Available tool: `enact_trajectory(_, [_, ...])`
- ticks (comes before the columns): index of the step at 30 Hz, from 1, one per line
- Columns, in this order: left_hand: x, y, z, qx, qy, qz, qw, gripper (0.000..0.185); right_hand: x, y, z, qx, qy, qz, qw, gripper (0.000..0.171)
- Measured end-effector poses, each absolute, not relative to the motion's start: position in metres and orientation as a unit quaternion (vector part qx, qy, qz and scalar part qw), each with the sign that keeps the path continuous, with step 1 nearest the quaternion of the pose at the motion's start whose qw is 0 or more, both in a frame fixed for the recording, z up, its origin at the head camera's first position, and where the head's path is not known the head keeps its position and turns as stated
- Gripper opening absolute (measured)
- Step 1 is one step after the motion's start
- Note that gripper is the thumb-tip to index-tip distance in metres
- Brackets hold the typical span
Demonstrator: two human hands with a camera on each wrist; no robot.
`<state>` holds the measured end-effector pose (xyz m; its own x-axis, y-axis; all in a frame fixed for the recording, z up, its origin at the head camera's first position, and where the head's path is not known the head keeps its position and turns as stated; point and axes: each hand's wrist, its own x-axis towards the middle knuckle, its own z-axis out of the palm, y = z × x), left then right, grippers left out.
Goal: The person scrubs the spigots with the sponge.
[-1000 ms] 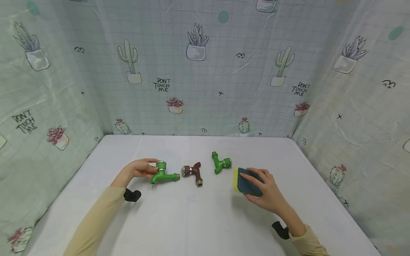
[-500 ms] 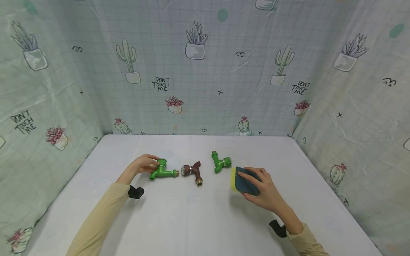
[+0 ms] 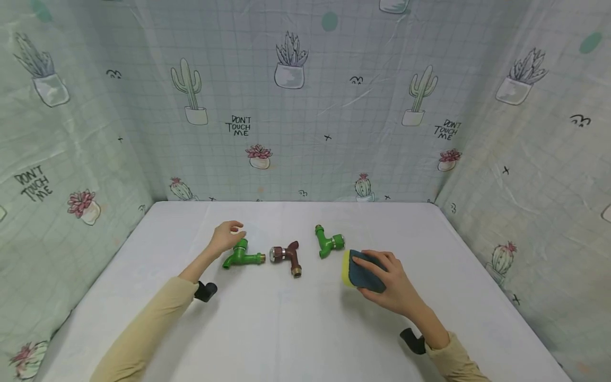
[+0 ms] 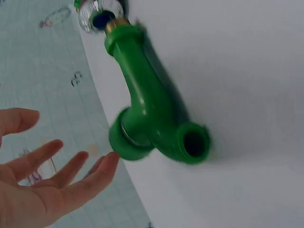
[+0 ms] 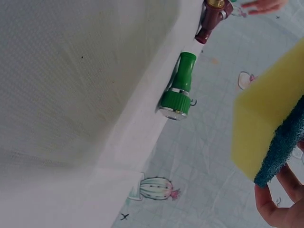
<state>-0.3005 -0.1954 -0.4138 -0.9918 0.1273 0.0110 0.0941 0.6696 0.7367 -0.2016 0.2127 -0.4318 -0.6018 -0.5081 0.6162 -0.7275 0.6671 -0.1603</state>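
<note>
Smooth white tabletop (image 3: 296,318): right hand (image 3: 389,286) grips a squashy yellow-and-blue sponge (image 3: 358,269); left hand (image 3: 224,239), fingers spread wide, touches a shiny green plastic tap (image 3: 241,255).

The only readable words are "DON'T TOUCH ME", printed in black capitals on the cactus-patterned cloth (image 3: 305,106) that hangs behind and beside the table (image 3: 305,318). Taking the table as landmark, the phrase stands three times: on the back cloth above the table's far left part (image 3: 237,126), on the back cloth above its far right corner (image 3: 447,129), and on the left side cloth (image 3: 33,182). The things on the table show no readable lettering.
</note>
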Motion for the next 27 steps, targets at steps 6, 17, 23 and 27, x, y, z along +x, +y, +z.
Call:
enact_trajectory(6, [-0.286,-0.149,-0.416,0.233,0.942,0.225,-0.090,0.050,-0.202,0.211,-0.431,0.357,-0.870,0.204,0.271,0.065])
enact_trajectory(17, [-0.287,-0.113,-0.444,0.364,0.927,0.015,-0.090,0.072,-0.200,0.210,-0.434,0.352,-0.873,0.208,0.264,0.067])
enact_trajectory(23, [-0.291,-0.104,-0.449,0.361,0.932,-0.016,-0.022,0.079,-0.198,0.209,-0.432,0.351,-0.875,0.212,0.257,0.064])
enact_trajectory(27, [-0.290,-0.102,-0.457,0.352,0.935,-0.037,-0.004,0.077,-0.198,0.209,-0.432,0.351,-0.875,0.212,0.258,0.063])
